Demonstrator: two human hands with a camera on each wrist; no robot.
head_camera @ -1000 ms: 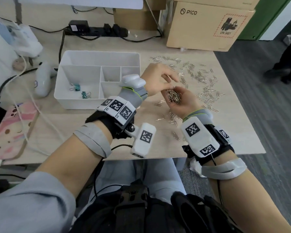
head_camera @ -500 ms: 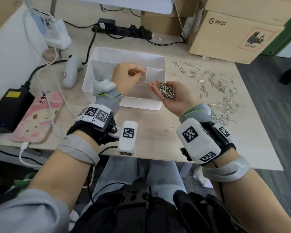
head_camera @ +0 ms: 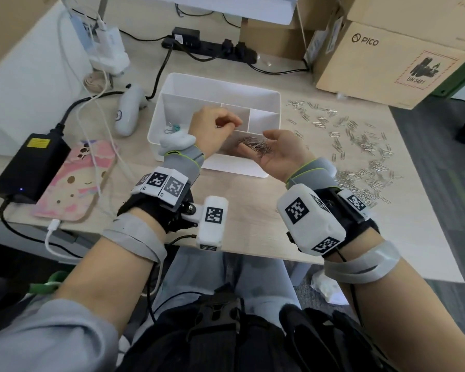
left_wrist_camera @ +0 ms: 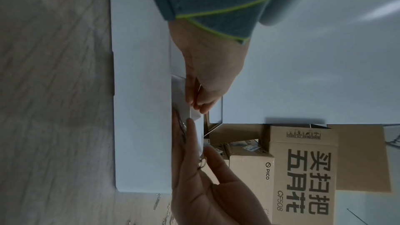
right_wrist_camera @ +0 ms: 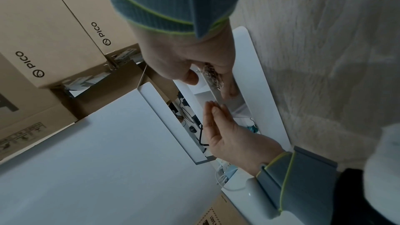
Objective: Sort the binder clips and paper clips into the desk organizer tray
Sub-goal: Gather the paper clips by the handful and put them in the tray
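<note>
The white organizer tray stands mid-table. My right hand is palm up over its front compartment, cupped round a heap of silver paper clips. The right wrist view shows the thumb and fingers of that hand curled about the clips. My left hand hovers over the tray's middle compartments, just left of the heap. Its fingers are curled with the tips pinched together, and no clip shows between them. Teal binder clips lie in the left compartment.
Many loose paper clips are scattered over the right of the table. Cardboard boxes and a power strip line the back. A white controller, black power brick, pink phone and cables lie left of the tray.
Both hands moved left from the scattered clips to above the tray. The left hand left the heap in the right palm and went over the middle compartments.
</note>
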